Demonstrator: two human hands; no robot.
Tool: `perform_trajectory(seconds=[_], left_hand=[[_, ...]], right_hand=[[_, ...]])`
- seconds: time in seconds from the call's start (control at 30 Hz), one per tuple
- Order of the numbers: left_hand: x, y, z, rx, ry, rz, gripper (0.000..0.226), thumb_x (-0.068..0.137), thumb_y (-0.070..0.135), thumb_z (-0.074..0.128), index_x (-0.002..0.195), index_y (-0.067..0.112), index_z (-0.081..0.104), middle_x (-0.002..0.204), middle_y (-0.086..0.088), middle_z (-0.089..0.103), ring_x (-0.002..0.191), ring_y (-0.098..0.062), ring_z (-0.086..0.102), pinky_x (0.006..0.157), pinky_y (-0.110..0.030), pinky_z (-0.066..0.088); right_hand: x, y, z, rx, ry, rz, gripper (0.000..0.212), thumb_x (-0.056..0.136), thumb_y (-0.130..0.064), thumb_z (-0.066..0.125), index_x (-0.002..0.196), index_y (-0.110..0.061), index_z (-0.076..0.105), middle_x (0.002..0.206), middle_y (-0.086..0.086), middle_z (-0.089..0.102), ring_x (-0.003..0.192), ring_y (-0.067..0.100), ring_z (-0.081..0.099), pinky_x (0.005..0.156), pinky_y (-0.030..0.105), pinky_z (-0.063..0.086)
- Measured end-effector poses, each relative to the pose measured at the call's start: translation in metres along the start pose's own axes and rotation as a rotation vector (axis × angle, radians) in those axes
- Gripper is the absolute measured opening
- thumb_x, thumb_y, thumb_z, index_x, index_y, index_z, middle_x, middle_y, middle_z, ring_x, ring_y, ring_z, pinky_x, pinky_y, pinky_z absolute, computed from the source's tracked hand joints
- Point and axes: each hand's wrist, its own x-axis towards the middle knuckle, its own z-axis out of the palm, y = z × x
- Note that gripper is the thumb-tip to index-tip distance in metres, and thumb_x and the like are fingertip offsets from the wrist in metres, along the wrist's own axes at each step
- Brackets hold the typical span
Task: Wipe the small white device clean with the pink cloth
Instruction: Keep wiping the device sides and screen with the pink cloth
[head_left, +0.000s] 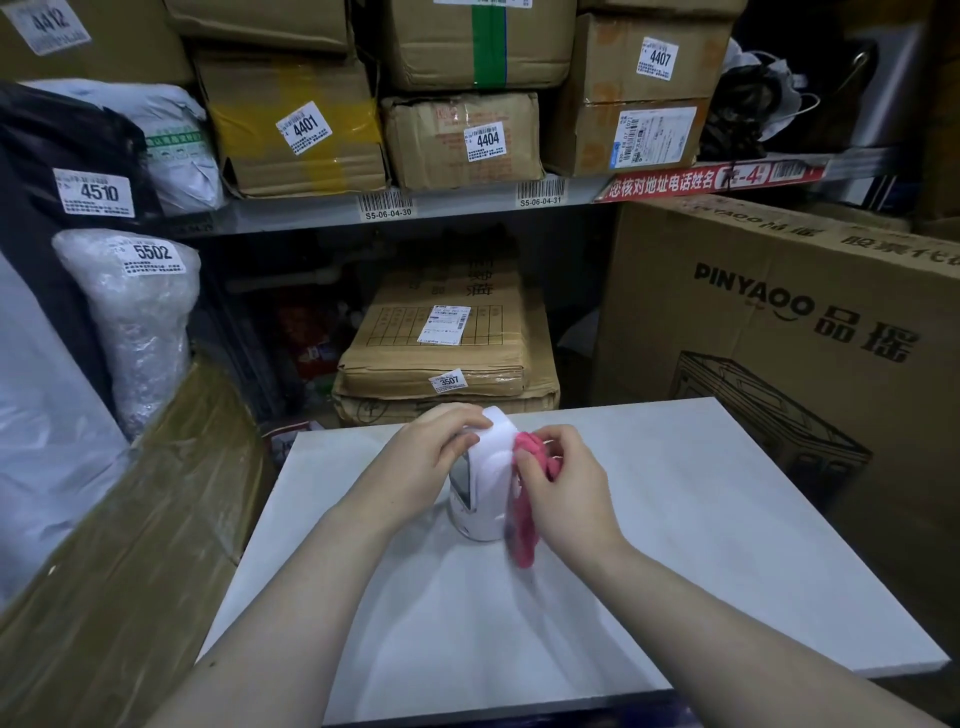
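Note:
The small white device (485, 486) stands upright near the middle of the white table (701, 519), with a grey screen panel on its left face. My left hand (421, 462) grips its top and left side. My right hand (563, 488) holds the pink cloth (524, 519) bunched against the device's right side. The cloth hangs down to the table surface, and its lower part looks blurred. The device's right face is hidden behind the cloth and my fingers.
Shelves behind the table (395, 208) carry numbered cardboard boxes. A stack of flat brown parcels (447, 343) sits just past the table's far edge. A large cardboard box (779, 332) stands on the right. Wrapped parcels and a taped box (130, 519) crowd the left.

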Motion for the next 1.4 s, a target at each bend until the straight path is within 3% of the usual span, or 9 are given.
perform_trajectory(seconds=[0.1,0.23,0.37,0.6,0.77,0.9,1.03,1.23,1.4], left_hand=[[0.000,0.000,0.002,0.011,0.000,0.000,0.022,0.100,0.015,0.054,0.116,0.018,0.068,0.126,0.012,0.059,0.115,0.010,0.049,0.096,-0.003,0.032],[0.000,-0.001,0.001,0.000,0.015,-0.005,0.022,0.099,0.014,0.054,0.115,0.018,0.069,0.126,0.013,0.060,0.113,0.018,0.046,0.095,-0.002,0.031],[0.001,-0.001,0.000,-0.025,0.014,-0.019,0.021,0.099,0.014,0.055,0.114,0.019,0.069,0.125,0.012,0.061,0.115,0.008,0.051,0.097,-0.006,0.034],[0.001,-0.003,0.001,-0.033,0.014,-0.022,0.022,0.099,0.015,0.055,0.114,0.023,0.069,0.125,0.015,0.060,0.117,0.010,0.050,0.097,-0.007,0.035],[0.001,-0.002,0.001,-0.033,0.025,-0.012,0.021,0.098,0.013,0.056,0.113,0.019,0.070,0.123,0.013,0.060,0.114,0.013,0.049,0.095,-0.003,0.033],[0.002,-0.003,0.002,-0.011,0.026,-0.003,0.022,0.098,0.012,0.056,0.113,0.019,0.070,0.123,0.012,0.060,0.113,0.015,0.048,0.096,-0.004,0.033],[0.000,-0.004,0.002,0.002,0.028,0.004,0.022,0.099,0.013,0.054,0.114,0.019,0.069,0.124,0.013,0.059,0.113,0.017,0.047,0.096,-0.004,0.033],[-0.002,-0.001,0.007,-0.024,0.057,-0.005,0.022,0.100,0.010,0.053,0.113,0.017,0.069,0.124,0.011,0.060,0.115,0.017,0.046,0.095,-0.002,0.031],[-0.003,-0.001,0.005,-0.037,0.063,-0.011,0.023,0.099,0.009,0.053,0.113,0.017,0.070,0.124,0.011,0.060,0.117,0.013,0.048,0.094,-0.002,0.032]], right_hand=[[0.003,0.003,-0.002,0.037,-0.004,0.094,0.004,0.099,-0.026,0.060,0.103,-0.026,0.058,0.093,-0.005,0.066,0.082,0.007,0.062,0.063,0.019,0.045],[-0.003,0.002,0.004,0.011,-0.030,0.100,0.008,0.099,-0.027,0.059,0.102,-0.021,0.054,0.091,-0.003,0.065,0.082,0.009,0.062,0.061,0.021,0.043],[-0.014,-0.002,0.012,-0.043,-0.063,-0.054,0.012,0.097,-0.032,0.061,0.091,-0.024,0.054,0.088,-0.003,0.063,0.079,0.009,0.060,0.064,0.021,0.045],[-0.024,0.000,0.027,-0.265,-0.197,-0.280,0.010,0.092,-0.025,0.065,0.092,-0.029,0.056,0.086,-0.017,0.053,0.082,-0.003,0.053,0.065,0.013,0.040],[-0.018,-0.001,0.017,-0.210,-0.135,-0.214,0.008,0.093,-0.027,0.064,0.090,-0.026,0.057,0.087,-0.011,0.057,0.080,0.005,0.057,0.070,0.022,0.048],[-0.014,-0.001,0.009,-0.091,-0.072,-0.114,0.013,0.096,-0.034,0.061,0.087,-0.026,0.055,0.082,-0.004,0.061,0.073,0.008,0.058,0.064,0.025,0.047],[-0.006,0.004,0.004,-0.029,-0.035,-0.033,0.002,0.099,-0.027,0.058,0.099,-0.025,0.058,0.092,-0.010,0.066,0.085,0.003,0.062,0.071,0.022,0.046],[-0.006,0.010,0.006,0.019,-0.029,0.081,0.009,0.103,-0.027,0.053,0.111,-0.026,0.055,0.096,-0.014,0.064,0.090,0.004,0.062,0.070,0.020,0.046],[-0.014,0.006,0.014,0.015,-0.010,0.016,0.009,0.099,-0.033,0.059,0.096,-0.027,0.052,0.090,-0.005,0.065,0.081,0.008,0.063,0.065,0.020,0.045]])
